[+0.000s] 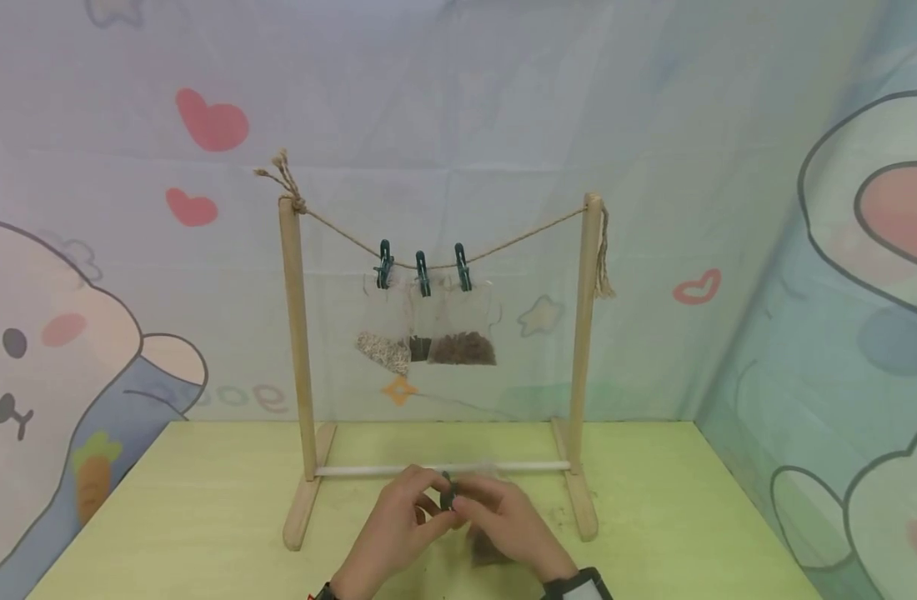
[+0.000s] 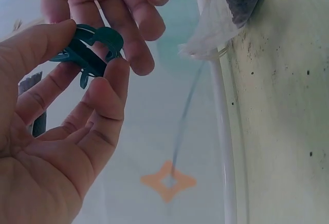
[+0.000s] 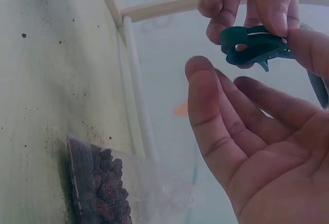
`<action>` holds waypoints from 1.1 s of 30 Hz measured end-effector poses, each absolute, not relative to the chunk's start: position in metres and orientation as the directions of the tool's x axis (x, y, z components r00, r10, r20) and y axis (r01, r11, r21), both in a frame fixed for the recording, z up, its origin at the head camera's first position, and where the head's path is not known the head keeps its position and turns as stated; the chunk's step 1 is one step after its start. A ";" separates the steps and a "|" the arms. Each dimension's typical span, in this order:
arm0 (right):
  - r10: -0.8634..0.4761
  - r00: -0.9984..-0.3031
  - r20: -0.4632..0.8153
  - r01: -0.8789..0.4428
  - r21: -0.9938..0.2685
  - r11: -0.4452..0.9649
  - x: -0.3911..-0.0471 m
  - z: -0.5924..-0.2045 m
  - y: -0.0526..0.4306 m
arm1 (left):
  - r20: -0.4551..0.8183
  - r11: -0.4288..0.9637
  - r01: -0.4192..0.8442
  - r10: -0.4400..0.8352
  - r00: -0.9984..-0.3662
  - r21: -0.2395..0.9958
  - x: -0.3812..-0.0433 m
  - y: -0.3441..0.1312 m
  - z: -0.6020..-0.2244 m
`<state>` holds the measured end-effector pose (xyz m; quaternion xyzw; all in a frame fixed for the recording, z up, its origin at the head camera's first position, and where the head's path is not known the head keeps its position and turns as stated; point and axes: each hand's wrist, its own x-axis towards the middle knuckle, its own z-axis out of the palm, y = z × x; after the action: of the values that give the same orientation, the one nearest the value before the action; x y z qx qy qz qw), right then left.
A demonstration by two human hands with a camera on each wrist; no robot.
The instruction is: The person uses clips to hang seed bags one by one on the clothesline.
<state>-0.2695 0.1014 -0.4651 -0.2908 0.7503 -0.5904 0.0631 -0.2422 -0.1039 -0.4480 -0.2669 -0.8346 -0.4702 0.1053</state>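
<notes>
My left hand (image 1: 402, 529) pinches a dark green plastic clothespin (image 2: 85, 54) between thumb and fingers, over the front of the table. Close on its other side is my right hand (image 1: 514, 521), its thumb at one end of the clothespin (image 3: 252, 47) and its other fingers loosely bent and apart from it. Beneath the right hand, a see-through bag (image 3: 103, 188) of dark reddish-brown lumps lies on the table. In the head view the right hand partly covers that bag (image 1: 488, 550).
Behind my hands stands a wooden frame (image 1: 297, 333) with a white crossbar (image 1: 368, 471) low down. Its sagging rope (image 1: 526, 233) carries three green clothespins, each holding a small clear bag, one with brown pieces (image 1: 462, 348). Dark specks dot the yellow tabletop (image 1: 653, 517).
</notes>
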 end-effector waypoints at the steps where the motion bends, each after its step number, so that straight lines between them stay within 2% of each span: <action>1: -0.520 -0.818 0.245 -0.358 -0.925 0.128 -0.270 -0.466 0.102 | 0.429 0.412 0.548 0.350 -0.833 0.728 -0.242 -0.103 -0.448; 12: -0.528 -0.815 0.241 -0.337 -0.937 0.092 -0.271 -0.467 0.101 | 0.430 0.414 0.558 0.365 -0.825 0.719 -0.244 -0.105 -0.449; 16: -0.471 -0.820 0.325 -0.434 -0.890 0.143 -0.269 -0.465 0.097 | 0.406 0.432 0.513 0.319 -0.856 0.742 -0.245 -0.111 -0.448; 22: -0.426 -0.770 0.475 -0.613 -0.734 0.291 -0.265 -0.464 0.091 | 0.398 0.441 0.479 0.267 -0.878 0.759 -0.248 -0.119 -0.449; 33: -0.457 -0.732 0.505 -0.663 -0.681 0.311 -0.261 -0.463 0.089 | 0.400 0.458 0.496 0.295 -0.868 0.738 -0.249 -0.120 -0.449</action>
<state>-0.2615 0.0889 -0.4628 -0.3490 0.8021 -0.4721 -0.1093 -0.2489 -0.1205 -0.4487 -0.2335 -0.8469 -0.4654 0.1079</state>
